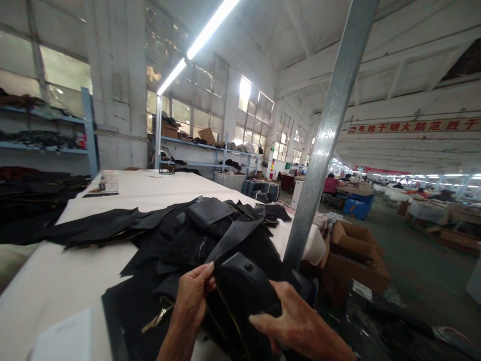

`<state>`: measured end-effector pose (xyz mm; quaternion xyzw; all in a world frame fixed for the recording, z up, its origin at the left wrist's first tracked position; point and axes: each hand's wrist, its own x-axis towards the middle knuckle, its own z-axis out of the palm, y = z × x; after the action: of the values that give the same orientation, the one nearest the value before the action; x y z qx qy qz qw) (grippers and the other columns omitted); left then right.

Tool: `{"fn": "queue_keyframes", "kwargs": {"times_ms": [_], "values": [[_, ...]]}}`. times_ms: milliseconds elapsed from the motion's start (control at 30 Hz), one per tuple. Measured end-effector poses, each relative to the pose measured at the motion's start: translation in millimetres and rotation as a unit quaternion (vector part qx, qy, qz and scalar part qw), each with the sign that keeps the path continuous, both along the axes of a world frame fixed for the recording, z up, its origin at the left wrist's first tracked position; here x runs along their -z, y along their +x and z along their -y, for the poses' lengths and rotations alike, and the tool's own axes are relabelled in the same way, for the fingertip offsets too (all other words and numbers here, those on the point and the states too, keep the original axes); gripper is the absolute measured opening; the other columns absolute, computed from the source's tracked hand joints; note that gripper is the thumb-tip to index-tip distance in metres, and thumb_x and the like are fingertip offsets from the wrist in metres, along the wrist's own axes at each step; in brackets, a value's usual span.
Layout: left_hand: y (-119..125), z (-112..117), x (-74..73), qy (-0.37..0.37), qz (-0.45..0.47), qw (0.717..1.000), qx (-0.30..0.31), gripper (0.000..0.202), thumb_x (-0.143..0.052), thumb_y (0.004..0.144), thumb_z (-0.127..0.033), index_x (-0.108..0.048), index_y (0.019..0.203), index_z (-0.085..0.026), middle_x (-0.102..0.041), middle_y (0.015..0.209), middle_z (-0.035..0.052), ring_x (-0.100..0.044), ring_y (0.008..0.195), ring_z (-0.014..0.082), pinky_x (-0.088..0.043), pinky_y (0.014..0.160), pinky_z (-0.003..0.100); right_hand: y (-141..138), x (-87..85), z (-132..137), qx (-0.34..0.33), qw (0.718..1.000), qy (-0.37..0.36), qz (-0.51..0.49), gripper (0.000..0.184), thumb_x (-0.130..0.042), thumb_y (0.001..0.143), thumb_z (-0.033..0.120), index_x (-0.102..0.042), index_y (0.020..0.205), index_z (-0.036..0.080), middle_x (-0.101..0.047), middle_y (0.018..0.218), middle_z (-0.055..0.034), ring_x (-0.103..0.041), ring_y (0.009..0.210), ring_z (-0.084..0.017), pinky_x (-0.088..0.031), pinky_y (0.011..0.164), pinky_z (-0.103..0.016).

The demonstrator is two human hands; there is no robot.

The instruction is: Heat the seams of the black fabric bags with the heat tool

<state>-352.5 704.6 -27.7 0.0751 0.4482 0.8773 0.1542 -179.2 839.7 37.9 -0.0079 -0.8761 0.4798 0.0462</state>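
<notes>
My left hand [193, 293] pinches a black leather strap [235, 235] that rises up and right from a black leather bag piece [240, 291]. My right hand [296, 321] lies on the right side of that same bag piece, fingers spread over it and gripping it. A brass zipper pull [157, 319] hangs just left of my left hand. Under both hands lies a heap of black cut leather pieces [180, 235] on a white table [48, 281].
A slanted metal post [323, 140] stands right of the table. Open cardboard boxes [353, 250] sit on the floor to the right. Shelves [45, 130] line the left wall. A person in pink [331, 184] works far back.
</notes>
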Motion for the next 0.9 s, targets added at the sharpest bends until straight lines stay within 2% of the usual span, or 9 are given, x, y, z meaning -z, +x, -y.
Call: {"fn": "queue_keyframes", "kwargs": {"times_ms": [167, 333, 467, 667, 767, 833, 900], "values": [[3, 3, 1.5, -0.020, -0.043, 0.999, -0.020, 0.037, -0.083, 0.045, -0.039, -0.067, 0.060, -0.010, -0.053, 0.052, -0.0016, -0.045, 0.052, 0.0076, -0.038, 0.052, 0.020, -24, 8.5, 7, 0.004, 1.000, 0.002, 0.019, 0.032, -0.064, 0.076, 0.034, -0.058, 0.099, 0.012, -0.055, 0.061, 0.0019, -0.055, 0.048, -0.012, -0.042, 0.042, -0.018], [6, 1, 8.3, -0.016, -0.013, 0.998, -0.066, 0.042, -0.085, 0.042, -0.036, -0.073, 0.073, -0.011, -0.067, 0.068, 0.0033, -0.051, 0.059, 0.0081, -0.041, 0.054, 0.017, -31, 3.8, 2, -0.001, 1.000, -0.015, -0.010, 0.027, -0.061, 0.079, 0.037, -0.057, 0.088, 0.011, -0.054, 0.055, 0.0027, -0.053, 0.045, -0.009, -0.041, 0.042, -0.016], [12, -3, 17.5, 0.001, 0.028, 0.994, -0.105, 0.038, -0.085, 0.040, -0.031, -0.073, 0.070, -0.012, -0.069, 0.073, 0.0034, -0.055, 0.063, 0.0086, -0.043, 0.053, 0.014, -18, -2.1, -13, 0.055, 0.998, -0.014, -0.033, 0.027, -0.059, 0.083, 0.037, -0.056, 0.087, 0.011, -0.056, 0.052, 0.0030, -0.053, 0.046, -0.009, -0.041, 0.045, -0.016], [21, 4, 34.2, 0.067, 0.092, 0.971, -0.212, 0.021, -0.079, 0.050, -0.021, -0.071, 0.068, -0.014, -0.071, 0.080, 0.0021, -0.058, 0.064, 0.0064, -0.049, 0.058, 0.012, 12, -3.1, -24, 0.079, 0.997, 0.003, 0.013, 0.032, -0.058, 0.085, 0.041, -0.056, 0.095, 0.010, -0.058, 0.055, 0.0022, -0.056, 0.052, -0.012, -0.045, 0.055, -0.021], [27, 12, 49.9, 0.072, 0.129, 0.954, -0.261, 0.014, -0.076, 0.054, -0.016, -0.069, 0.067, -0.014, -0.070, 0.075, 0.0009, -0.058, 0.063, 0.0060, -0.049, 0.056, 0.010, 20, -0.4, -25, 0.070, 0.997, 0.005, 0.019, 0.029, -0.059, 0.084, 0.040, -0.056, 0.091, 0.012, -0.058, 0.055, 0.0027, -0.056, 0.053, -0.011, -0.044, 0.056, -0.021], [30, 18, 59.7, 0.065, 0.147, 0.948, -0.273, 0.012, -0.074, 0.057, -0.016, -0.068, 0.068, -0.014, -0.069, 0.074, 0.0001, -0.058, 0.061, 0.0053, -0.049, 0.055, 0.011, 23, 0.5, -25, 0.049, 0.999, 0.009, 0.021, 0.027, -0.058, 0.085, 0.039, -0.057, 0.089, 0.012, -0.057, 0.053, 0.0027, -0.053, 0.050, -0.011, -0.041, 0.052, -0.020], [33, 24, 66.6, 0.058, 0.150, 0.948, -0.276, 0.010, -0.072, 0.060, -0.015, -0.068, 0.070, -0.013, -0.069, 0.076, 0.0010, -0.058, 0.062, 0.0058, -0.050, 0.057, 0.012, 24, 1.4, -26, 0.056, 0.998, 0.013, 0.034, 0.029, -0.058, 0.084, 0.039, -0.057, 0.093, 0.012, -0.056, 0.053, 0.0027, -0.053, 0.050, -0.011, -0.042, 0.053, -0.021]]}}
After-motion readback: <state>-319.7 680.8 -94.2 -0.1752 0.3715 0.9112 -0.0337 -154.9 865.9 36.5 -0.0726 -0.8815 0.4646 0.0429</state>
